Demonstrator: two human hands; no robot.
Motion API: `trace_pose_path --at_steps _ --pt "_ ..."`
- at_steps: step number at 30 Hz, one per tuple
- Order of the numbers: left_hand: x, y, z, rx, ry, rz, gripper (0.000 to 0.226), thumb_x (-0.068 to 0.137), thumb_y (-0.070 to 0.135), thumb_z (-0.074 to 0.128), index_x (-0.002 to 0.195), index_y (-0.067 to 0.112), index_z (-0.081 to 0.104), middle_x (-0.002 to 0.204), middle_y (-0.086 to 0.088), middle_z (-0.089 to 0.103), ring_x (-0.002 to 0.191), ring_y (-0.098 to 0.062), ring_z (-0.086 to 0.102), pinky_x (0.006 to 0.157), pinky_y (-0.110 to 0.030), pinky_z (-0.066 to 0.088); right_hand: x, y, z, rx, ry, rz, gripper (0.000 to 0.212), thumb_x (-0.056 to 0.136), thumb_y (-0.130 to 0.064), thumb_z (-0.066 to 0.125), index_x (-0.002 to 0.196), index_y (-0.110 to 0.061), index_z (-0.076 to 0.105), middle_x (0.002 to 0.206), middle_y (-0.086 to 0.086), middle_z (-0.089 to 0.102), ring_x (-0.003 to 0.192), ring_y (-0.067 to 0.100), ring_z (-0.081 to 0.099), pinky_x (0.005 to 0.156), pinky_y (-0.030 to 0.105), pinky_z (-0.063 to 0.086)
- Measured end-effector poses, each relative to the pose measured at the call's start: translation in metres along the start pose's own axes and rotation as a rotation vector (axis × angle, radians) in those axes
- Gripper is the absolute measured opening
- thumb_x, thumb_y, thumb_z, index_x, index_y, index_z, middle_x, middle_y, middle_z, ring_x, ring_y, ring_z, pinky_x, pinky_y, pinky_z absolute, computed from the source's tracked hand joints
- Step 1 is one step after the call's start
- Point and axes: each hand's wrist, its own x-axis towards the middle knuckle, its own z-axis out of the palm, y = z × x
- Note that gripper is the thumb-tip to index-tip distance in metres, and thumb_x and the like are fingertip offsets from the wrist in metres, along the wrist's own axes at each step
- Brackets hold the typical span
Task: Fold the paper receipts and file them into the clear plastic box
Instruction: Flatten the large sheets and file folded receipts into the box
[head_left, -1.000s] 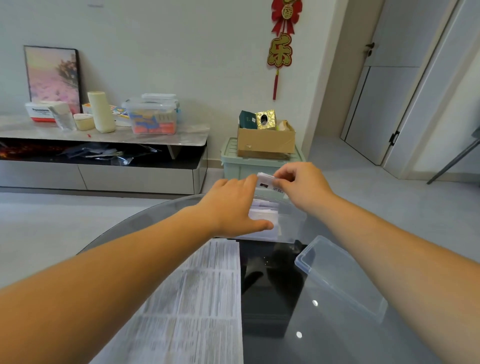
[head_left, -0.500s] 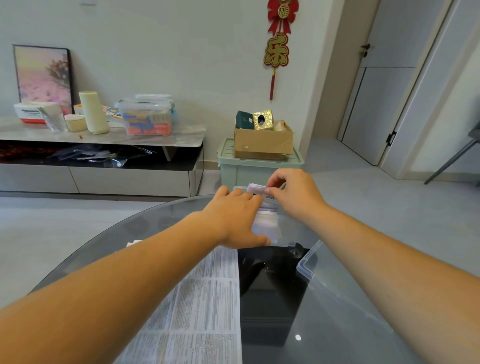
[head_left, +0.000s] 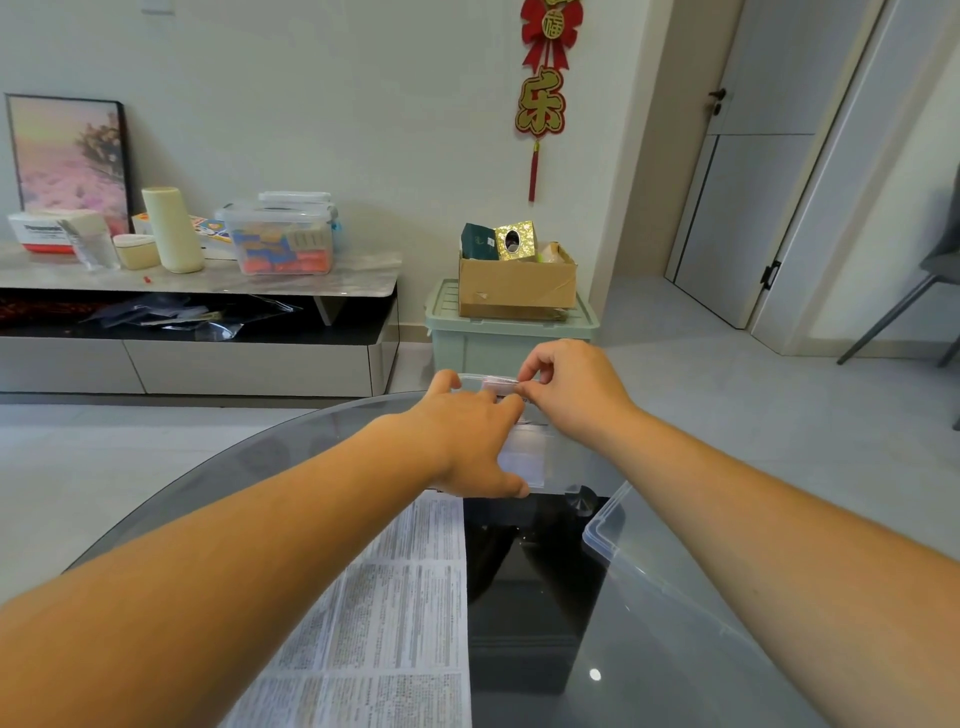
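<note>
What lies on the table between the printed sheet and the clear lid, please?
Nothing: in the head view only bare dark glass table separates the printed sheet from the clear lid.

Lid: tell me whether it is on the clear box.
No, the lid lies on the glass table beside the open clear box.
</note>
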Motion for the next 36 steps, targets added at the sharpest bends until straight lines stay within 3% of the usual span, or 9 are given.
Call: trace_pose_path --at_steps 6,15,18,21,24,28,33,36 --pt "0.0 0.0 0.0 -0.039 0.011 -0.041 0.069 0.081 0.075 0.054 0.127 0.025 0.041 0.107 0.007 0.051 0.11 -0.021 0.051 0.115 -0.051 0.016 -0.001 0.0 -0.002 -0.012 -0.025 -0.033 0.014 0.086 -0.022 0.074 0.076 -0.03 0.069 0.072 -0.012 0.061 0.07 0.009 0.057 0.065 0.028 0.049" --pt "-0.003 0.0 0.004 -0.114 0.056 -0.082 0.076 0.078 0.071 0.063 0.129 0.021 0.036 0.115 0.002 0.055 0.111 -0.021 0.05 0.113 -0.045 0.023 -0.001 0.0 -0.002 0.038 -0.094 -0.026 0.01 0.09 -0.022 0.071 0.086 -0.029 0.077 0.082 -0.012 0.071 0.08 0.007 0.064 0.081 0.038 0.058" --pt "-0.003 0.001 0.004 -0.083 0.069 -0.072 0.079 0.079 0.072 0.061 0.133 0.02 0.034 0.111 0.004 0.051 0.112 -0.021 0.049 0.112 -0.045 0.024 -0.007 -0.002 -0.005 0.131 -0.074 -0.05 0.022 0.096 -0.013 0.057 0.103 -0.027 0.073 0.094 -0.012 0.071 0.089 0.007 0.065 0.088 0.038 0.056" --pt "-0.001 0.0 0.005 -0.075 0.081 -0.068 0.093 0.079 0.073 0.06 0.145 0.017 0.027 0.119 0.003 0.055 0.115 -0.021 0.05 0.111 -0.045 0.026 -0.016 -0.005 -0.011 0.2 -0.174 -0.062 0.038 0.094 -0.006 0.043 0.12 -0.021 0.066 0.111 -0.005 0.07 0.104 0.011 0.064 0.096 0.036 0.052" --pt "0.001 -0.002 0.008 -0.098 0.096 -0.071 0.092 0.077 0.073 0.061 0.143 0.018 0.03 0.124 0.002 0.056 0.116 -0.021 0.05 0.111 -0.046 0.026 -0.021 -0.006 -0.013 0.18 -0.298 -0.089 0.037 0.098 -0.015 0.037 0.127 -0.023 0.059 0.127 -0.001 0.064 0.117 0.017 0.057 0.102 0.042 0.048" --pt "-0.001 0.0 0.008 -0.062 0.127 -0.058 0.089 0.078 0.072 0.061 0.146 0.024 0.029 0.136 0.001 0.049 0.127 -0.023 0.04 0.112 -0.047 0.027 -0.02 -0.009 -0.018 0.186 -0.373 -0.023 0.039 0.105 -0.027 0.029 0.139 -0.025 0.049 0.139 -0.002 0.054 0.127 0.015 0.048 0.109 0.038 0.037" --pt "-0.001 0.0 0.01 -0.02 0.177 -0.072 0.092 0.077 0.075 0.058 0.149 0.026 0.03 0.137 -0.002 0.038 0.129 -0.025 0.032 0.111 -0.045 0.026 -0.019 -0.011 -0.022 0.415 -0.394 0.075 0.041 0.106 -0.041 0.023 0.133 -0.029 0.05 0.12 0.0 0.068 0.11 0.006 0.059 0.096 0.031 0.035" --pt "-0.002 -0.002 0.011 -0.034 0.177 -0.058 0.09 0.078 0.072 0.06 0.147 0.022 0.032 0.143 -0.001 0.045 0.134 -0.023 0.039 0.118 -0.048 0.022 -0.017 -0.009 -0.021 0.476 -0.326 0.076 0.041 0.106 -0.038 0.021 0.132 -0.025 0.051 0.113 0.001 0.072 0.106 0.009 0.063 0.099 0.032 0.04"
